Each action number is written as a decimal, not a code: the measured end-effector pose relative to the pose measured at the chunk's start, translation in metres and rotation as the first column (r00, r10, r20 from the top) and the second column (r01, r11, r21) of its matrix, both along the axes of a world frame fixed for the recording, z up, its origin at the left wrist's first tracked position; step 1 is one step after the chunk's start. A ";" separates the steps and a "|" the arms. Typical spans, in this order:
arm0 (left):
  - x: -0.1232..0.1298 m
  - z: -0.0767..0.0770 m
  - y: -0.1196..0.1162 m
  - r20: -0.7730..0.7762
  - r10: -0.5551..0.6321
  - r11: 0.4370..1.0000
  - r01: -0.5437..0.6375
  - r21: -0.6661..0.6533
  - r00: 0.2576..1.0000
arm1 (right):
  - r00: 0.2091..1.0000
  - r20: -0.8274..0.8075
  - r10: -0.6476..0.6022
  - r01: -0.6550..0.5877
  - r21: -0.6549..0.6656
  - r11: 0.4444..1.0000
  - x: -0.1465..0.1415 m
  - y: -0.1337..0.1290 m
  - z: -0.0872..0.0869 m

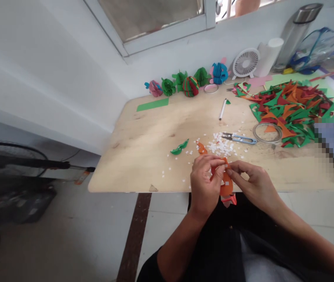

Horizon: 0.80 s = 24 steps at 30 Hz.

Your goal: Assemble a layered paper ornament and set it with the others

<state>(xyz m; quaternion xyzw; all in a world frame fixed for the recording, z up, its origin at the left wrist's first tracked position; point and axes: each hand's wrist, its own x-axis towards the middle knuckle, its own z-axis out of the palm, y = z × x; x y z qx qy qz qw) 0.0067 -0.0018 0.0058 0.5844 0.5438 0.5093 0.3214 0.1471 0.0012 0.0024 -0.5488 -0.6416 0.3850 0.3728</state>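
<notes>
At the table's front edge, my left hand (pixel 204 183) is closed on an orange paper piece (pixel 228 188), with the thumb and fingers gripping its upper part. My right hand (pixel 252 179) pinches at the same piece's right edge; whether a tiny square is between those fingertips I cannot tell. A small white square sits on the orange surface. Under it shows a red-orange folded paper bit (pixel 229 199). Just beyond my hands lie scattered white squares (pixel 221 145), a small orange cutout (pixel 201 147), a green leaf-shaped cutout (pixel 179 147) and blue-handled thread snips (pixel 240 138).
A heap of red, green and orange paper scraps (pixel 293 105) covers the right side, beside a tape roll (pixel 267 133). A white pen (pixel 222 109) lies mid-table. Folded paper shapes (pixel 190 86), a small fan (pixel 246 63) and a flask (pixel 294 35) stand along the wall.
</notes>
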 end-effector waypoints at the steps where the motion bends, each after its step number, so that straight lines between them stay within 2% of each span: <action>1: 0.000 0.000 -0.001 0.013 0.028 1.000 -0.028 -0.003 1.000 | 1.000 -0.001 -0.005 0.005 0.000 1.000 0.000 0.000 0.000; 3: -0.002 0.000 0.000 0.070 0.046 0.997 -0.041 -0.061 0.996 | 1.000 -0.004 -0.008 0.008 -0.005 1.000 -0.001 0.000 0.000; 6: -0.003 0.002 0.004 0.231 -0.004 0.977 0.054 -0.208 0.973 | 1.000 -0.011 0.003 -0.004 -0.023 1.000 0.000 0.001 0.000; 9: -0.003 0.005 0.009 0.448 0.006 0.931 0.158 -0.328 0.894 | 1.000 -0.006 0.030 -0.030 -0.048 0.998 0.002 0.002 -0.001; 11: -0.002 0.004 0.011 0.520 0.036 0.918 0.177 -0.354 0.854 | 0.999 0.011 0.052 -0.052 -0.059 0.997 0.003 0.004 -0.002; 13: 0.000 0.002 0.011 0.502 0.062 0.934 0.127 -0.334 0.863 | 0.999 0.035 0.031 -0.030 -0.021 0.999 0.003 0.004 -0.002; 16: 0.003 -0.001 0.008 0.373 0.129 0.964 -0.028 -0.264 0.919 | 0.990 0.073 -0.121 0.108 0.163 0.981 0.002 0.001 0.002; 18: 0.006 -0.002 0.004 0.283 0.168 0.973 -0.112 -0.203 0.944 | 0.979 0.098 -0.177 0.149 0.240 0.959 0.001 -0.003 0.005; 22: 0.010 -0.002 -0.002 0.178 0.161 0.984 -0.144 -0.105 0.971 | 0.997 0.070 -0.042 0.036 0.076 0.996 -0.005 -0.002 0.005; 24: 0.012 -0.002 -0.004 0.144 0.149 0.987 -0.138 -0.082 0.978 | 0.998 0.030 -0.049 0.049 0.021 0.999 -0.007 0.001 0.003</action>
